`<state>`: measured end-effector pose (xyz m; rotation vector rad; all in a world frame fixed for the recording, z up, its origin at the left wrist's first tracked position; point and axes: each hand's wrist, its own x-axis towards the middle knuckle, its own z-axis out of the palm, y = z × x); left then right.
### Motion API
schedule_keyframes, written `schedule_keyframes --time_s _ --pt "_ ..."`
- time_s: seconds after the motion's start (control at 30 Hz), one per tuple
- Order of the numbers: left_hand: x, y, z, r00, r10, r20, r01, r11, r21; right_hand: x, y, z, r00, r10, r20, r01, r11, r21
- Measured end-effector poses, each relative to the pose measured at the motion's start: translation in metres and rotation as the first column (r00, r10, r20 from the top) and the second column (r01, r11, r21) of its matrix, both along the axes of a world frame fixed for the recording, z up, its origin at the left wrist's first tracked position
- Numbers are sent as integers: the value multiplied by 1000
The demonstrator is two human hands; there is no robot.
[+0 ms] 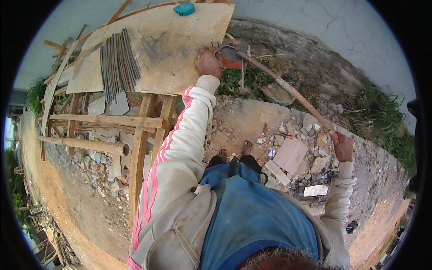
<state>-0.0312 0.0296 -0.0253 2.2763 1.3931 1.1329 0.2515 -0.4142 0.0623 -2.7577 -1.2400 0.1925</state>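
My left hand is stretched out to the right edge of a plywood bench top. Its fingers are closed around a thin bent steel rod where the rod meets a rusty red block. My right hand grips the near end of a long rusty lever bar. That bar slants up and left to the block beside my left hand. I cannot tell exactly how the rod sits in the bar's head.
A bundle of several straight steel rods lies on the bench top, and a teal tape measure sits at its far edge. A bamboo pole crosses the wooden frame below. Rubble and tile pieces surround my sandalled feet. A cracked concrete wall rises behind.
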Motion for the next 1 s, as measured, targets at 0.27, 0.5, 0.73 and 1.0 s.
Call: schedule_keyframes --time_s 0.27,0.5,0.73,1.0 --pt "1 -3 6 997 35 -65 -34 999 3 36 10 12 993 97 -61 -99 995 -25" --pt "1 -4 5 999 23 -37 -25 999 -33 41 9 19 990 117 -83 -118 993 -11" --pt "3 -4 5 997 41 -68 -42 999 -21 29 11 23 992 98 -81 -97 995 7" --pt "2 -3 2 998 30 -50 -31 999 -8 -17 3 29 998 -26 55 30 998 -63"
